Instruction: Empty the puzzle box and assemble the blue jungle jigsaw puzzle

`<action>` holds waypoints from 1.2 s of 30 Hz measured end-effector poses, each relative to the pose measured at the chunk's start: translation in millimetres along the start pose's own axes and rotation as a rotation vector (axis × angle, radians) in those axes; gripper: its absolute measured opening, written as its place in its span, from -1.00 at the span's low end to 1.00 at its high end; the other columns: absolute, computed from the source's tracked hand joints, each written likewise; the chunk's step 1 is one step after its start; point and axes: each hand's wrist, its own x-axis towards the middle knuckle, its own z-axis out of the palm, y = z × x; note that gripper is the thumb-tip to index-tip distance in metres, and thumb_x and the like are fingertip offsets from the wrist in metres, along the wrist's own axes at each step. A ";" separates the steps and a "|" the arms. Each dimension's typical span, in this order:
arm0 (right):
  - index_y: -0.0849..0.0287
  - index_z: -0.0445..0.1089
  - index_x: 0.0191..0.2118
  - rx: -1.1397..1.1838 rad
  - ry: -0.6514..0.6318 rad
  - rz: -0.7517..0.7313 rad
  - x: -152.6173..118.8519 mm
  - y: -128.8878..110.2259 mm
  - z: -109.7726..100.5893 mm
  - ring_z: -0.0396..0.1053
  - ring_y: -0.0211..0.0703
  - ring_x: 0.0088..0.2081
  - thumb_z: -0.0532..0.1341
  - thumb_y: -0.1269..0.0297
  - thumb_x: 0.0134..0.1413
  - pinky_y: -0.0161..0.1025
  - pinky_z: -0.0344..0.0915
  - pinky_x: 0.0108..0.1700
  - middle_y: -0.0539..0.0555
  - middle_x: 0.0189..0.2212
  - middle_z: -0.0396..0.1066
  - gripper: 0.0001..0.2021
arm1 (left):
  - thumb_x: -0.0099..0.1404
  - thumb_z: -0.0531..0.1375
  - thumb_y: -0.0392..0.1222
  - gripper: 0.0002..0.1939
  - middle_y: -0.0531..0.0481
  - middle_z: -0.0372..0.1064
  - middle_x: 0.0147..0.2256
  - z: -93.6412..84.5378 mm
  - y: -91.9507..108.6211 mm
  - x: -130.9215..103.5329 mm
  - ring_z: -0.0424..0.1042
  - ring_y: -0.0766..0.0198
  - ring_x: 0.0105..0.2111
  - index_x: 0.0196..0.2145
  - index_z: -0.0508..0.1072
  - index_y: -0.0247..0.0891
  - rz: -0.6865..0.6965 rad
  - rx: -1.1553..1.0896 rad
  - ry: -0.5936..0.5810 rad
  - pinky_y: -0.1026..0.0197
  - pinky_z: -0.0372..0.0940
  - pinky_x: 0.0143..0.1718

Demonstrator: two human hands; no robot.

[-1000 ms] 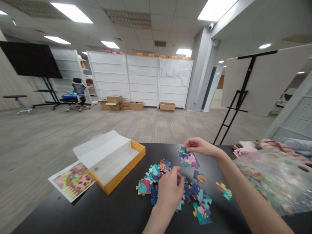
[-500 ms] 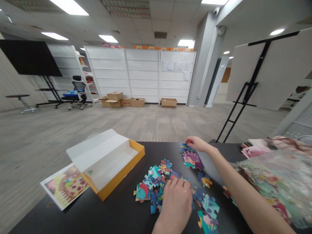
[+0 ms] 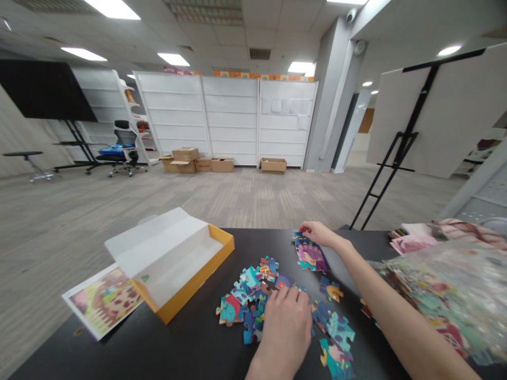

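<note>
Fingers (image 3: 304, 226) of the right hand (image 3: 319, 233), bent and bunched together, rest on the far end of a joined purple-and-teal jigsaw section (image 3: 311, 255), well to the right of the yellow-walled puzzle box (image 3: 198, 282); whether they pinch a piece cannot be told. It looks like the aligning of a piece along that section's edge, a move that calls for matching tab to gap, then light downward pressure. Forearm slanting up from the lower right, the right hand reaches palm down, its wrist nearly straight. Nearer the wearer, also right of the box, the left hand (image 3: 288, 322) lies back up, fingers side by side and curled over a heap of loose jigsaw pieces (image 3: 250, 277), their grip hidden.
</note>
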 end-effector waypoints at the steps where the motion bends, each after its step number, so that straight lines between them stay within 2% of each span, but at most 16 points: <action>1: 0.16 0.51 -0.25 -0.006 -0.003 0.000 -0.7 -0.8 -0.7 0.46 -0.18 -0.33 0.18 0.47 0.01 -0.31 0.30 -0.23 0.05 -0.33 0.57 -0.79 | 0.39 0.11 -0.26 -0.88 0.03 0.48 -0.23 -0.3 -0.1 0.2 0.43 0.11 -0.14 -0.23 0.45 -0.13 -0.001 0.000 -0.007 0.06 0.29 -0.09; 5: 0.17 0.53 -0.23 -0.048 0.001 0.000 -2.8 -4.1 -8.4 0.45 -0.19 -0.34 0.21 0.42 -0.01 -0.31 0.31 -0.23 0.07 -0.29 0.58 -0.79 | 0.39 0.10 -0.27 -0.87 0.01 0.47 -0.23 -2.7 0.1 1.0 0.43 0.09 -0.13 -0.23 0.45 -0.14 0.001 0.006 -0.034 0.04 0.29 -0.08; 9: 0.18 0.57 -0.30 -0.079 -0.029 -0.013 -2.1 -7.3 -16.2 0.45 -0.14 -0.35 0.23 0.39 -0.01 -0.29 0.30 -0.25 0.08 -0.37 0.58 -0.83 | 0.39 0.09 -0.27 -0.87 0.00 0.47 -0.22 -4.5 0.8 1.2 0.42 0.09 -0.13 -0.23 0.44 -0.14 0.005 0.013 -0.049 0.05 0.29 -0.06; 16: 0.11 0.62 -0.38 -0.122 -0.191 0.015 -3.8 -6.7 -10.1 0.51 -0.11 -0.36 0.28 0.41 -0.11 -0.30 0.30 -0.31 0.05 -0.42 0.61 -0.83 | 0.39 0.08 -0.28 -0.86 -0.01 0.47 -0.22 -6.7 2.4 2.3 0.42 0.08 -0.13 -0.23 0.44 -0.16 0.007 0.035 -0.067 0.04 0.30 -0.07; 20: 0.12 0.63 -0.33 -0.114 -0.171 0.011 -4.8 -15.5 -18.9 0.51 -0.10 -0.35 0.30 0.35 -0.09 -0.30 0.32 -0.28 0.06 -0.39 0.62 -0.84 | 0.40 0.08 -0.28 -0.85 -0.02 0.47 -0.22 -7.9 2.3 3.5 0.42 0.09 -0.12 -0.23 0.45 -0.17 0.004 0.033 -0.067 0.06 0.29 -0.08; 24: 0.14 0.60 -0.28 -0.090 -0.091 -0.001 -9.3 -41.6 -44.5 0.50 -0.10 -0.34 0.29 0.30 -0.04 -0.28 0.33 -0.25 0.09 -0.36 0.61 -0.83 | 0.40 0.08 -0.26 -0.84 -0.03 0.47 -0.21 -9.7 2.3 4.9 0.42 0.06 -0.11 -0.21 0.46 -0.18 0.002 0.043 -0.088 0.03 0.30 -0.07; 27: 0.13 0.58 -0.25 -0.088 -0.066 0.010 -26.5 -63.8 -62.4 0.48 -0.10 -0.35 0.29 0.29 -0.03 -0.28 0.31 -0.28 0.09 -0.37 0.59 -0.81 | 0.41 0.06 -0.26 -0.83 -0.04 0.47 -0.20 -11.2 2.7 5.4 0.42 0.06 -0.11 -0.20 0.46 -0.19 0.015 0.050 -0.100 0.01 0.30 -0.06; 30: 0.12 0.58 -0.31 -0.084 -0.146 0.015 -60.0 -76.4 -70.1 0.47 -0.09 -0.40 0.32 0.20 -0.03 -0.27 0.28 -0.35 0.08 -0.42 0.58 -0.84 | 0.40 0.07 -0.27 -0.84 -0.04 0.47 -0.21 -11.8 3.5 5.1 0.42 0.06 -0.11 -0.21 0.46 -0.20 0.026 0.058 -0.087 0.02 0.31 -0.08; 33: 0.11 0.57 -0.39 -0.069 -0.244 0.077 -98.8 -75.9 -67.1 0.47 -0.07 -0.43 0.37 0.14 -0.11 -0.27 0.25 -0.41 0.08 -0.47 0.57 -0.83 | 0.40 0.08 -0.26 -0.85 -0.06 0.47 -0.20 -12.0 4.4 4.6 0.42 0.05 -0.10 -0.20 0.46 -0.21 0.041 0.062 -0.077 0.03 0.31 -0.08; 36: 0.12 0.57 -0.39 -0.060 -0.248 0.144 -124.6 -69.2 -57.5 0.47 -0.06 -0.44 0.39 0.10 -0.14 -0.26 0.25 -0.41 0.09 -0.46 0.57 -0.78 | 0.40 0.08 -0.26 -0.85 -0.07 0.47 -0.19 -12.6 4.7 3.7 0.42 0.05 -0.10 -0.21 0.46 -0.22 0.056 0.072 -0.072 0.04 0.31 -0.09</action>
